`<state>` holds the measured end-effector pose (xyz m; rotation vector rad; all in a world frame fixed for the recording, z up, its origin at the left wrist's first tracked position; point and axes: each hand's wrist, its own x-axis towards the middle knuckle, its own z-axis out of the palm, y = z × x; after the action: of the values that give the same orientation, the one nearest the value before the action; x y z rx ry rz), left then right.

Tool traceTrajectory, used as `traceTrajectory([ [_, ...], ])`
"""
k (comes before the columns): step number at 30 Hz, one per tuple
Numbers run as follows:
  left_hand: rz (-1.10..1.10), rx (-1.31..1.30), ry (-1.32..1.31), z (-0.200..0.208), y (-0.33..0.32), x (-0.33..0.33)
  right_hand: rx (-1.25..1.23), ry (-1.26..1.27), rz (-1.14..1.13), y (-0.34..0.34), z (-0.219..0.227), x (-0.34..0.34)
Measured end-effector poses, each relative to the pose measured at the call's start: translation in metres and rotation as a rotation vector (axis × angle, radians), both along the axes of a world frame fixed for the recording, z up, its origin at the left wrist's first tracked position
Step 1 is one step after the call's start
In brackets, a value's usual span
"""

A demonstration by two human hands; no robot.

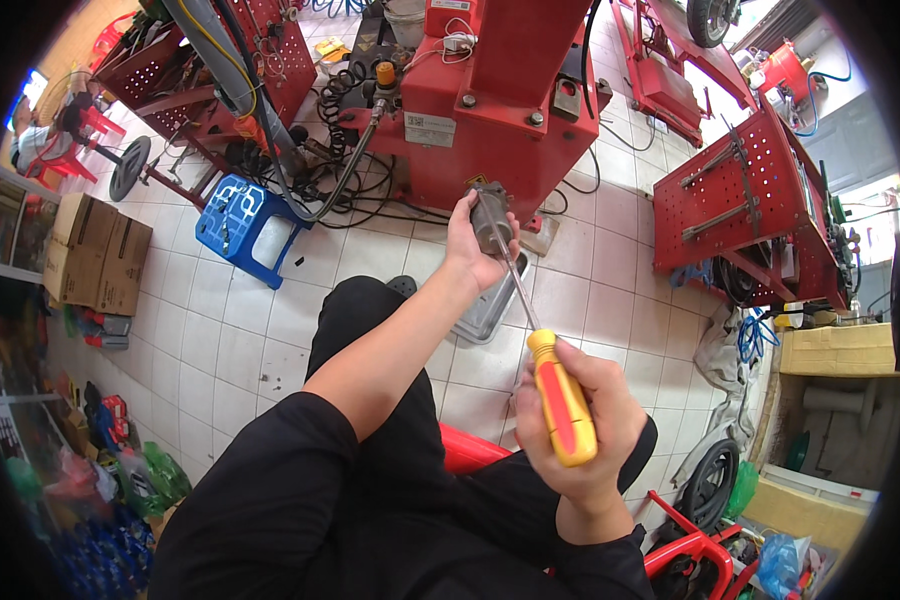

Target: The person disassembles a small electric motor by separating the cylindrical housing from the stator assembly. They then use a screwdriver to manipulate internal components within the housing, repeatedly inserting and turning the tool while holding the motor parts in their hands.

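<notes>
My left hand [466,247] is wrapped round a dark grey cylindrical metal part [490,212], held out in front of a red machine. In my right hand [610,415] is a screwdriver [564,400] with a yellow and red handle and a long metal shaft. The shaft points up and to the left, and its tip end lies at the cylinder's near face; I cannot tell exactly where the tip sits. Below the cylinder, a grey tray [482,322] lies on the tiled floor, partly hidden by my left hand and wrist.
The red machine [440,165] stands straight ahead, with hoses and cables on the floor beside it. A blue stool [245,225] is to the left, cardboard boxes [98,250] farther left. At the right stands a red perforated tool stand [715,200]. A wheel [712,485] lies lower right.
</notes>
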<state>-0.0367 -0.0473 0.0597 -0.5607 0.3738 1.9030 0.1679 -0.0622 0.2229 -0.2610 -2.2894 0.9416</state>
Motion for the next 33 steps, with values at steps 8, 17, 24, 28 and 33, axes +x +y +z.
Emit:
traceTrajectory([
  [8, 0.013, -0.087, -0.012, 0.003, 0.002, 0.001, 0.272, 0.336, -0.317, 0.01, -0.003, -0.004],
  [17, 0.047, -0.143, -0.029, -0.004, -0.001, -0.001, 0.159, 0.075, -0.192, -0.003, 0.015, 0.001],
  [24, 0.029, -0.118, -0.003, -0.008, 0.004, 0.001, 0.381, -0.132, -0.143, 0.007, 0.029, 0.02],
  [28, -0.026, -0.125, 0.047, -0.009, 0.004, 0.006, 0.36, 0.115, -0.337, 0.01, 0.014, 0.004],
  [33, -0.09, -0.141, 0.069, -0.012, 0.005, 0.015, 0.395, 0.129, -0.26, 0.011, 0.015, 0.007],
])
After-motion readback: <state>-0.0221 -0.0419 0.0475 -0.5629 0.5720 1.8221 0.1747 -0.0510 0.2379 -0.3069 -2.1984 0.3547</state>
